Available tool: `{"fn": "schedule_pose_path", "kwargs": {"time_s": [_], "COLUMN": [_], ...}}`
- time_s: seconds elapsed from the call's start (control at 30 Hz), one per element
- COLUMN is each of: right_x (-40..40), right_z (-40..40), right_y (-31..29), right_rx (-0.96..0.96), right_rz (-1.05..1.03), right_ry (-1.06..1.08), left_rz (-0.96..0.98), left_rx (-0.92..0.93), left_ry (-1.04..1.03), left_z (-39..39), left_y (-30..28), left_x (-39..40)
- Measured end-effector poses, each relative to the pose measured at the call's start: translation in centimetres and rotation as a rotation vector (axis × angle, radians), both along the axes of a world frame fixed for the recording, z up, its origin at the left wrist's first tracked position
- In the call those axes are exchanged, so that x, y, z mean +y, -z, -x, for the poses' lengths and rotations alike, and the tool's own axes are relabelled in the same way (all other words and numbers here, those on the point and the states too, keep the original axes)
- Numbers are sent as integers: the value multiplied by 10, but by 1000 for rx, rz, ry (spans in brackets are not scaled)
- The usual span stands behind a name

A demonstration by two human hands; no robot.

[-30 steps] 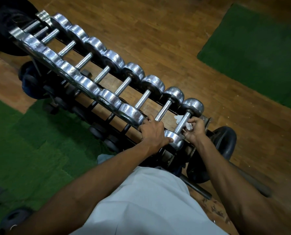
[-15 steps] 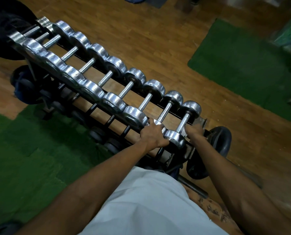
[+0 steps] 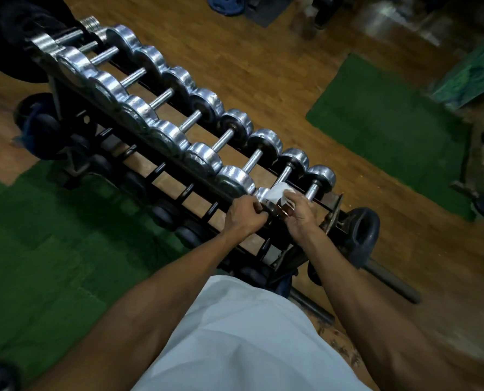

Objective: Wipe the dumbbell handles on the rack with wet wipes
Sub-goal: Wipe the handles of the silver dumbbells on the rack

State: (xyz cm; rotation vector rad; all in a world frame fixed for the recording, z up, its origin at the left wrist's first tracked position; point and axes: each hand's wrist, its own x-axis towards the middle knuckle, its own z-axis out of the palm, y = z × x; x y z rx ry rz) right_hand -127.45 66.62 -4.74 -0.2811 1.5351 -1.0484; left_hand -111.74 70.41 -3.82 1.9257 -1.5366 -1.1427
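Dumbbell handle point(image 3: 284, 173) | right hand point(image 3: 300, 211) holds wipe point(image 3: 277, 194) (white) | left hand point(image 3: 245, 215) grips rack point(image 3: 139, 162)

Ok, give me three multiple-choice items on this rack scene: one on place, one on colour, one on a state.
1. Where is the white wipe?
A. on the green mat
B. on the second dumbbell from the rack's near end
C. on the wooden floor

2. What colour are the dumbbell heads on the top row?
A. silver
B. red
C. yellow

3. What is the left hand doing?
A. hanging idle
B. lying flat on the mat
C. gripping at the rack's front edge

Answers: 1 B, the right hand holds it against that handle; 2 A, they shine like chrome; 3 C, its fingers curl there beside a dumbbell head.
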Motion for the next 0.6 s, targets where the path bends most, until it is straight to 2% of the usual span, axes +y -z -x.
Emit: {"fn": "schedule_pose_path", "kwargs": {"time_s": [0.33,0.6], "right_x": [69,84], "right_z": [-19,-20], "right_y": [14,13], "right_rx": [-35,-26], "right_rz": [-40,-74], "right_ry": [-42,-22], "left_rz": [-137,-135], "left_rx": [-38,26], "left_ry": [-10,-3], "left_z": [-36,-26], "left_y": [21,19], "left_x": [61,74]}}
